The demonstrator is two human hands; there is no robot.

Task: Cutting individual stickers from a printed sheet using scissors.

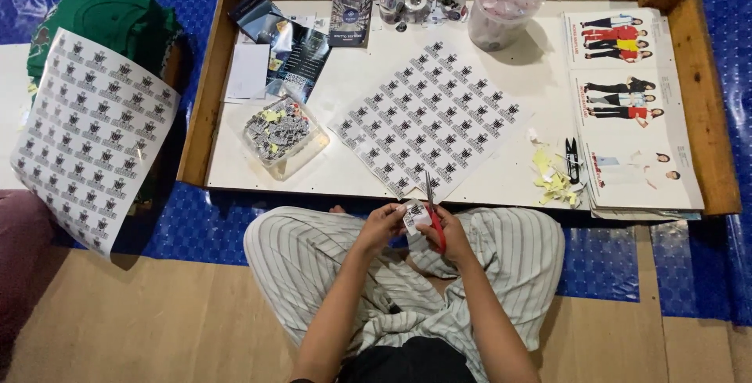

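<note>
While the person sits cross-legged on the floor at the near edge of the low wooden tray, both hands meet above the lap, and the whole matter turns on how they face each other there. The left hand (381, 225) closes its grip on a small cut label (415, 213), pinching it at its left edge so the piece sticks out toward three o'clock. The right hand (448, 230) is wrapped shut around the red handles of the scissors (431, 209), whose blades run up toward twelve o'clock, long axis nearly upright in the view, passing just along the label's right side. So the label lies at about nine o'clock from the right grip, touching or just short of the blades; which one cannot be told. Beyond the hands, at twelve o'clock on the white tabletop, lies the big printed label sheet (431, 117), tilted. At ten o'clock sits a clear tray of cut labels (278, 134); at two o'clock, yellow paper scraps (552, 179) and small black snips (572, 160).
</note>
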